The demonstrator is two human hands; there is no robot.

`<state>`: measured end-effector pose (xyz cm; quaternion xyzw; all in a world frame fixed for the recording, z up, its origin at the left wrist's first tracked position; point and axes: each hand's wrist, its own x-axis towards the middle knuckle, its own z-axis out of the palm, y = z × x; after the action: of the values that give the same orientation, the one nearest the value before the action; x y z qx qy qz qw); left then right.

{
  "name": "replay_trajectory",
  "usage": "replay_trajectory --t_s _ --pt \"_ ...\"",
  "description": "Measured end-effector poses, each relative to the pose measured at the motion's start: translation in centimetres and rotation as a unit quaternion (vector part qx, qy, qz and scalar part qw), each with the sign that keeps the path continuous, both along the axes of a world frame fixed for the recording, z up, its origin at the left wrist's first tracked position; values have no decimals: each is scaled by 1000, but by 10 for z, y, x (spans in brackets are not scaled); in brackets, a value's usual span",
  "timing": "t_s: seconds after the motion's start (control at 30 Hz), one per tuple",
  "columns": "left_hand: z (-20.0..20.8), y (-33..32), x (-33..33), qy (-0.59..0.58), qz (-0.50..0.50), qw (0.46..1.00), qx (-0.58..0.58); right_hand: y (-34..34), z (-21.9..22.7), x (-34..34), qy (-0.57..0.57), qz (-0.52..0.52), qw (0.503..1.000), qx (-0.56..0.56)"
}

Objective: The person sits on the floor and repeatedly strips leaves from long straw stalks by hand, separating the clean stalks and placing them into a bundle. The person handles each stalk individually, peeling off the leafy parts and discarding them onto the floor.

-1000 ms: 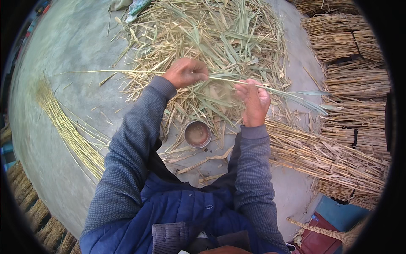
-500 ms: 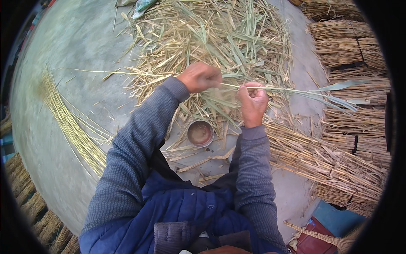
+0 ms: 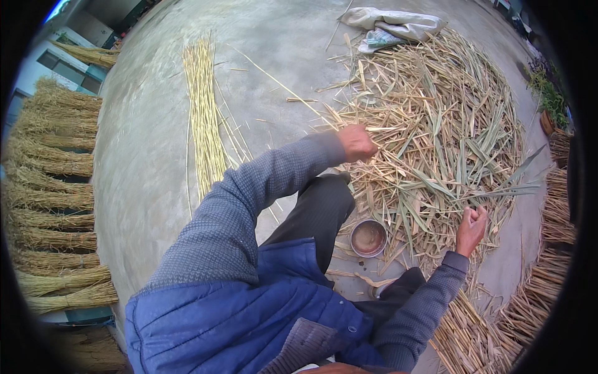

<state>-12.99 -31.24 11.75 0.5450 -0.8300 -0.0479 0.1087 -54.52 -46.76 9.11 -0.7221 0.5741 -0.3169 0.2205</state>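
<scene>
My left hand (image 3: pixel 358 142) is closed, back of the hand up, on a long thin yellow reed stalk (image 3: pixel 274 78) that slants away to the far left. Curled fingers of my right hand (image 3: pixel 471 232) meet the base of some long green leaves (image 3: pixel 514 189), which point off to the right. A wide gap separates the two hands. Beneath and beyond them spreads a heap of dry straw-coloured and green leaf strips (image 3: pixel 430 137). Between my knees, a small round bowl (image 3: pixel 369 255) with a brownish inside stands on the floor.
A bundle of stripped yellow stalks (image 3: pixel 202 106) lies on the grey concrete floor (image 3: pixel 143 143) at left. Tied bundles (image 3: pixel 56 218) line the left side, more stalks (image 3: pixel 542 293) the right. A pale sack (image 3: pixel 398 25) rests behind the heap; a plant (image 3: pixel 551 96) stands at far right.
My hands, close together on one stalk before, are now far apart. My right hand has moved right with the leaves; the stalk stays with my left. The whole view has turned leftward.
</scene>
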Motion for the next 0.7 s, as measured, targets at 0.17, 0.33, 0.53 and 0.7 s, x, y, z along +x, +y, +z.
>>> replay_trajectory --t_s 0.17,0.33,0.53,0.7 --pt "-58 168 105 -150 151 965 151 15 -10 -2 -32 77 995 47" --pt "-103 412 232 -248 305 874 283 22 1 -10 -98 70 986 116" --pt "-157 576 302 -301 337 692 562 31 16 -39 -153 58 976 143" --pt "-208 495 220 13 338 840 425 36 54 -102 -296 96 923 226"
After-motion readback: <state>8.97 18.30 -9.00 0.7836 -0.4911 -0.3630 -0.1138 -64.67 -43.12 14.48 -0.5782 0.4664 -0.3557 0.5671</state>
